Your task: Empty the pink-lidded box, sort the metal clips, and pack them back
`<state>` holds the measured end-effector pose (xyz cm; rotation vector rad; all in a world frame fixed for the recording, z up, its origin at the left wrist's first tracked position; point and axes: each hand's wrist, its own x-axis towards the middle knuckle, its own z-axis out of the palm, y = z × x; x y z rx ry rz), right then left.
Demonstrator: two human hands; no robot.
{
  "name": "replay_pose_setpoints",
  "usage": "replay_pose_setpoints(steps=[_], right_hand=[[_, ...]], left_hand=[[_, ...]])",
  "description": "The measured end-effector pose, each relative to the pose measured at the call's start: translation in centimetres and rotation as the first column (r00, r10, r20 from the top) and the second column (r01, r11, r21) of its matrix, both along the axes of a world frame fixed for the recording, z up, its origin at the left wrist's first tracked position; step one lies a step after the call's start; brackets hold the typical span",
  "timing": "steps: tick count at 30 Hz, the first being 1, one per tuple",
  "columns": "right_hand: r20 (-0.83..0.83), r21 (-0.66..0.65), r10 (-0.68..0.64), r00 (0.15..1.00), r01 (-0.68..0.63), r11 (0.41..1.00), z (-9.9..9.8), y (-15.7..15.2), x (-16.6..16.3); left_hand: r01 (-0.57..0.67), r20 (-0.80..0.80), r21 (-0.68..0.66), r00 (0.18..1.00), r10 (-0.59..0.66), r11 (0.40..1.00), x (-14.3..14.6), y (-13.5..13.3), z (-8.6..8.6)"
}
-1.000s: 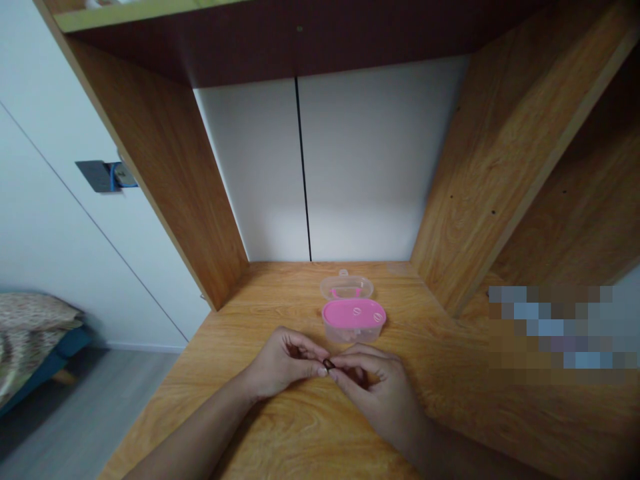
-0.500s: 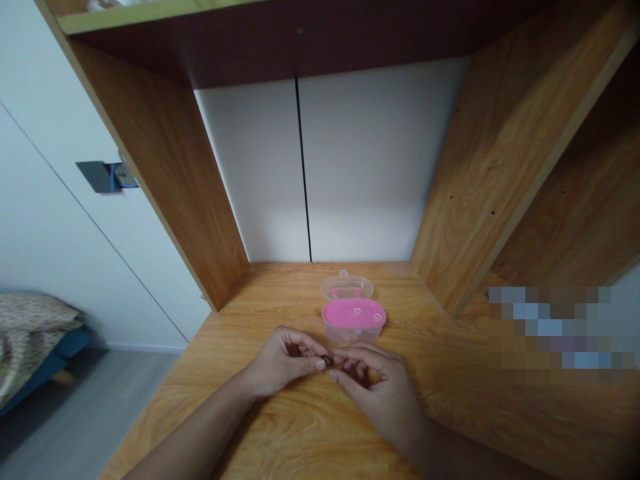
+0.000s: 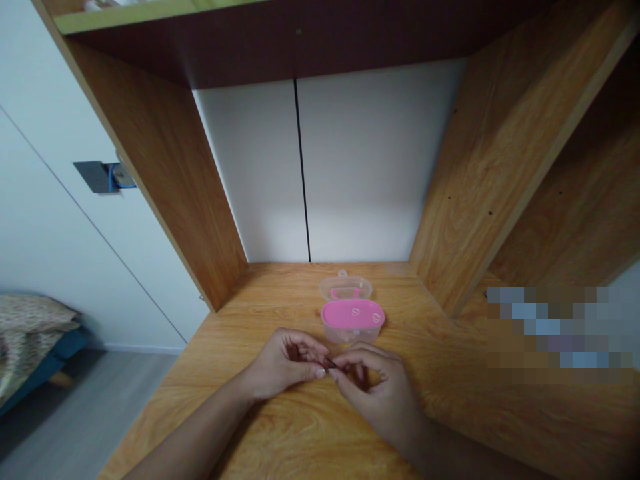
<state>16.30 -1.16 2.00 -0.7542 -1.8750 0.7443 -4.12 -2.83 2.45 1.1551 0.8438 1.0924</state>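
A small, thin dark band (image 3: 329,363) is pinched between the fingertips of both hands just above the tabletop. My left hand (image 3: 283,363) grips its left end with thumb and fingers. From the right, my right hand (image 3: 383,383) closes thumb and forefinger on the other end. Much of the band is hidden by the fingertips, so its exact kind is unclear. Right behind the hands stands a clear oval plastic case (image 3: 350,333) with a pink panel (image 3: 353,313) on top. Its transparent lid (image 3: 345,288) lies swung back behind it.
Everything rests on a wood-grain desk (image 3: 300,433) boxed in by wooden side panels (image 3: 165,173) and a dark overhead shelf (image 3: 300,47). A bed corner (image 3: 35,340) shows at far left. A blurred-out patch (image 3: 555,333) covers part of the right side.
The dark band, seen as a small loop before, now looks narrower and straighter between the fingertips. My right fingertips have closed in on it. The case has stayed in place.
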Motion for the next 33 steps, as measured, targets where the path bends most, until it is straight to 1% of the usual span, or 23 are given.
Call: replay_pose_setpoints(steps=[2,5,7,9,11,13,16,19,20,22,24,28,31,33], right_hand=[[-0.026,0.041,-0.041,0.999,0.042,0.998,0.2,0.1,0.1],[-0.084,0.129,-0.091,0.992,0.102,0.986,0.7,0.7,0.4],[-0.101,0.185,-0.155,0.983,0.171,0.968,1.0,1.5,0.8],[-0.103,0.216,-0.274,0.956,0.291,0.932,1.1,2.6,1.3],[-0.103,0.227,-0.380,0.919,0.394,0.891,1.0,3.8,1.9],[-0.093,0.223,-0.470,0.878,0.478,0.849,0.6,5.0,2.5],[-0.054,0.202,-0.534,0.844,0.533,0.822,-0.2,6.9,3.4],[-0.003,0.170,-0.546,0.838,0.539,0.825,-0.9,8.2,3.9],[0.002,0.160,-0.545,0.838,0.538,0.828,-1.1,8.5,4.0],[0.004,0.137,-0.542,0.841,0.536,0.833,-1.2,8.8,3.9],[0.007,0.106,-0.538,0.843,0.535,0.838,-1.2,8.9,3.8],[-0.007,0.044,-0.506,0.862,0.506,0.861,-1.0,8.5,3.7],[-0.111,-0.009,-0.480,0.870,0.482,0.876,-0.9,8.1,3.7],[-0.172,-0.030,-0.477,0.862,0.480,0.877,-0.9,7.7,3.7]], left_hand=[[-0.005,0.012,0.011,1.000,0.005,1.000,-0.1,0.1,0.0],[-0.045,-0.040,0.049,0.998,0.047,0.998,-0.5,0.2,0.1],[-0.109,-0.077,0.080,0.990,0.116,0.991,-1.0,0.4,0.0],[-0.192,-0.125,0.112,0.971,0.205,0.975,-1.6,0.6,0.0],[-0.269,-0.198,0.160,0.934,0.298,0.950,-2.5,1.0,-0.1],[-0.323,-0.284,0.243,0.878,0.385,0.915,-3.6,1.3,-0.1],[-0.348,-0.431,0.391,0.749,0.503,0.852,-5.2,1.6,-0.1],[-0.338,-0.560,0.493,0.582,0.590,0.802,-6.3,1.7,0.1],[-0.336,-0.582,0.514,0.539,0.609,0.789,-6.5,1.7,0.1],[-0.332,-0.602,0.539,0.491,0.630,0.774,-6.6,1.7,0.1],[-0.306,-0.624,0.540,0.480,0.617,0.784,-6.4,1.7,0.1],[-0.194,-0.698,0.499,0.488,0.524,0.845,-6.1,1.6,0.1],[-0.072,-0.736,0.470,0.519,0.435,0.880,-6.2,1.5,0.2],[0.035,-0.741,0.494,0.540,0.400,0.869,-6.3,1.4,0.4]])
